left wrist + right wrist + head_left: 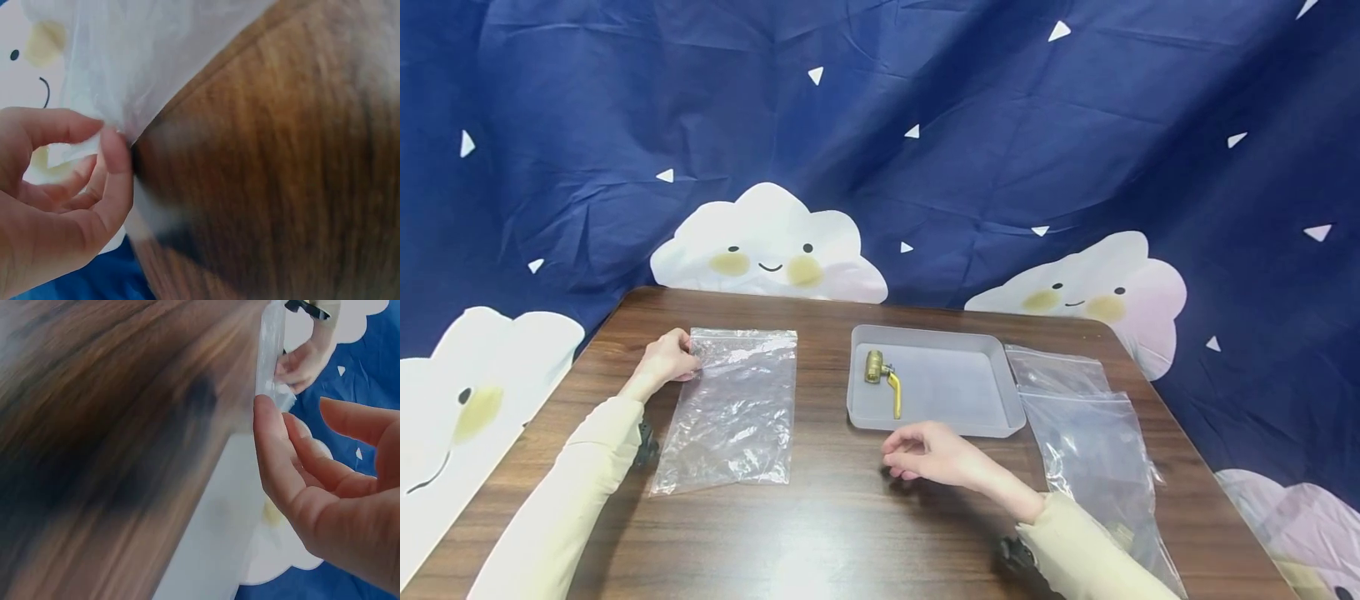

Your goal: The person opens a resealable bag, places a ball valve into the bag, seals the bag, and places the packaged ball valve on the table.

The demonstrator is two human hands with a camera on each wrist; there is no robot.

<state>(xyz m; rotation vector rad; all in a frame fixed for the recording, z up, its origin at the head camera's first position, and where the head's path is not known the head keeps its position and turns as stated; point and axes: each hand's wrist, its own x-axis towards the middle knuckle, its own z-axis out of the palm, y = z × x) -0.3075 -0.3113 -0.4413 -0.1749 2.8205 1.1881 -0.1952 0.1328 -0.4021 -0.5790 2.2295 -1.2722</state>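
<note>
A clear zip-lock bag (737, 408) lies at the left of the table, its zip end toward the back. My left hand (667, 364) pinches its left edge near the zip corner. From the left wrist view, thumb and fingertips meet on the film of the bag (156, 56). In front of the tray my right hand (936, 454) hovers over the table with nothing in it, its fingers loosely bent and the thumb apart from them in the right wrist view. A brass ball valve with a yellow lever (883, 379) lies at the left inside the grey plastic tray (1011, 387).
To the right of the tray, more clear zip-lock bags (1093, 450) overlap on the wooden table (835, 517). Something small and pale shows through the near end, partly behind the right sleeve (1090, 546). A blue cloud-patterned cloth (880, 150) hangs behind the table.
</note>
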